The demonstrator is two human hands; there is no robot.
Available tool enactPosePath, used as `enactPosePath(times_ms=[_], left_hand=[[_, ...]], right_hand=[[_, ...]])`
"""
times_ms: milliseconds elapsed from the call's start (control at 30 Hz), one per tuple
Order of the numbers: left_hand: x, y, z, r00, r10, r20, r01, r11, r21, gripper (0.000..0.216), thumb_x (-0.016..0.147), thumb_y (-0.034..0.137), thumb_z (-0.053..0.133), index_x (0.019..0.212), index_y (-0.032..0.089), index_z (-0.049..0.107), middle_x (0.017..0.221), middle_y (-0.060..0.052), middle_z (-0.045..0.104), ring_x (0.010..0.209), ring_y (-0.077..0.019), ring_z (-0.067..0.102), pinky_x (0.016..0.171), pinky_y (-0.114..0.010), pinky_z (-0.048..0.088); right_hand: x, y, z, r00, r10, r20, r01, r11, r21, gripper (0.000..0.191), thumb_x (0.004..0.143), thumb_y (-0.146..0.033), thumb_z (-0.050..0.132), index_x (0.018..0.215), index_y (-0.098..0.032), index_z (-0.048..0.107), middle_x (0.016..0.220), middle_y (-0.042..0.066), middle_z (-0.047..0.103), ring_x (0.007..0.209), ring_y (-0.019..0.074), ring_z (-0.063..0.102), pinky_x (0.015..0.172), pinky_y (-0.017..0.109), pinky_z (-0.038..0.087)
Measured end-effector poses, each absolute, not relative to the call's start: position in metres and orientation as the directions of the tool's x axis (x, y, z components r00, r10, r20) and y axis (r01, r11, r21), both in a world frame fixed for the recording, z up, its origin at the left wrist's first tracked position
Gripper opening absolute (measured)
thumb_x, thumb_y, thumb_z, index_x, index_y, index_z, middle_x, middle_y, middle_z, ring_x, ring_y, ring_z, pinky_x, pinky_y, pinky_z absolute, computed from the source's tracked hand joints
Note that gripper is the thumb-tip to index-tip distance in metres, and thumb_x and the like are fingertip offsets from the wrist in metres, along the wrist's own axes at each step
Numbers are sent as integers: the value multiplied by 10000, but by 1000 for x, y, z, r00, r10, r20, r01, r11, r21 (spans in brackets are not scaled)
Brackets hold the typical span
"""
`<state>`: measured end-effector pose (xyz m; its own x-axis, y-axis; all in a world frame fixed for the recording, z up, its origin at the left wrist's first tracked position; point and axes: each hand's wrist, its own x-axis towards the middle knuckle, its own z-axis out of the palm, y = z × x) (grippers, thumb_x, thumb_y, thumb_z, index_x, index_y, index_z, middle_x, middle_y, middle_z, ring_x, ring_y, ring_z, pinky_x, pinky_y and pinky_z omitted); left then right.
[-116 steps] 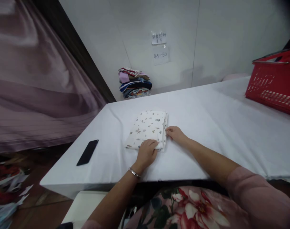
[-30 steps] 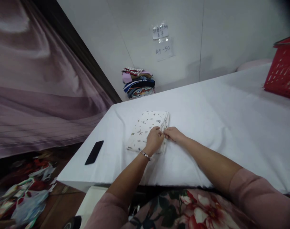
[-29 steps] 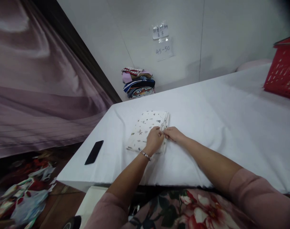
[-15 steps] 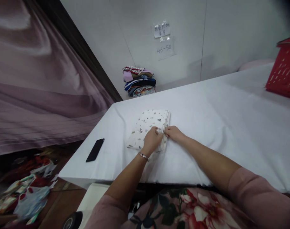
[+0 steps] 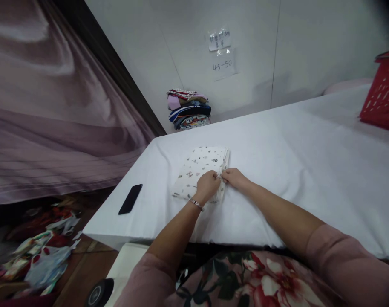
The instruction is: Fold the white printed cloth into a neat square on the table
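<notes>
A folded white cloth (image 5: pixel 196 168) with small printed figures lies on the white-covered table (image 5: pixel 264 145). My left hand (image 5: pixel 208 184), with a bracelet at the wrist, is over the cloth's right part, its fingers closed on the layers at the right edge. From the right, my right hand (image 5: pixel 234 177) pinches the same edge, fingertips close to those of my left. The fingertips partly hide the spot where they grip. What kind of cloth article it is I cannot tell.
A black phone (image 5: pixel 130 199) lies at the table's left. Behind the far edge stands a stack of folded clothes (image 5: pixel 189 110) against the wall. A red basket (image 5: pixel 381 96) sits at the far right. Plastic bags (image 5: pixel 47 264) are on the floor at left.
My left hand has shifted slightly right and its fingers have closed on the cloth's edge. My right hand keeps its pinch there. The whole view has moved a little.
</notes>
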<state>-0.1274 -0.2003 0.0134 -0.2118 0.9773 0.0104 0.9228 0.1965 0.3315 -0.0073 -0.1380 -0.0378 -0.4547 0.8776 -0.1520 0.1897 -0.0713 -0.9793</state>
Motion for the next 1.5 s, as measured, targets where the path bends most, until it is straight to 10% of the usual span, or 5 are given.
enactPosePath(times_ms=[433, 800, 1200, 1500], left_hand=[[-115, -210, 13, -87, 994, 60, 996, 89, -31, 178, 840, 199, 402, 927, 200, 557, 945, -50, 576, 822, -172, 572, 665, -277, 398], [-137, -216, 9, -28, 997, 74, 980, 13, 198, 318, 874, 400, 376, 885, 231, 645, 883, -23, 622, 821, -150, 567, 714, -254, 424], [-235, -226, -12, -375, 926, 45, 919, 366, 145, 478, 885, 457, 344, 1316, 255, 393, 1442, -55, 321, 1323, -228, 262, 1054, -455, 230], [-190, -245, -12, -90, 987, 134, 988, 72, 135, 430, 894, 423, 367, 1282, 252, 437, 1420, -53, 359, 1328, -214, 257, 1075, -438, 177]], right_hand=[[-6, -139, -35, -474, 864, -169, 151, -109, -982, 259, 733, -275, 523, 499, -175, 469, 313, -68, 364, 289, 52, 282, 337, 200, 190], [-8, -142, -35, -422, 892, -160, 244, -58, -968, 263, 715, -292, 548, 493, -180, 462, 304, -64, 374, 302, 59, 311, 362, 196, 232], [-8, -142, -36, -425, 891, -163, 310, -26, -950, 229, 691, -276, 536, 491, -181, 478, 300, -58, 385, 321, 74, 333, 382, 209, 252], [-6, -144, -33, -418, 892, -172, 306, -40, -951, 235, 712, -297, 536, 515, -181, 485, 296, -58, 375, 317, 75, 314, 377, 213, 247]])
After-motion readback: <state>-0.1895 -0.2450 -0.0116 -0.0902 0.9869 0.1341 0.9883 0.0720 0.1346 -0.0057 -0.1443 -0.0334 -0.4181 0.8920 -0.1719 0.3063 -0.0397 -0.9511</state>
